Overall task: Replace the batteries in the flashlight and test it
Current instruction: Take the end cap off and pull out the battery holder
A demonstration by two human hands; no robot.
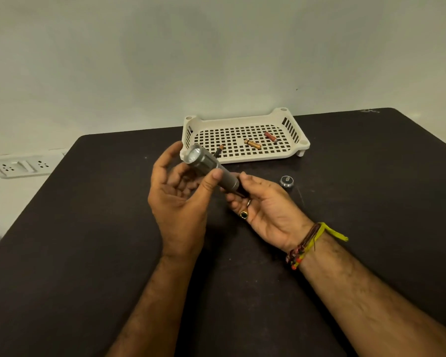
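Inside white tray (286,153): three batteries (252,144), well apart

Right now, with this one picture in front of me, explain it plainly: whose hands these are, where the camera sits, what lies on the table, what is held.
There is no machine here. A camera on a person's head looks down at their own bare hands. The left hand and right hand together hold a grey flashlight, lens towards the camera. On the dark table stands a white perforated tray with three batteries in it: a gold battery, a red battery and one partly hidden behind the flashlight. The small round cap beside the right hand is probably the flashlight's end cap.
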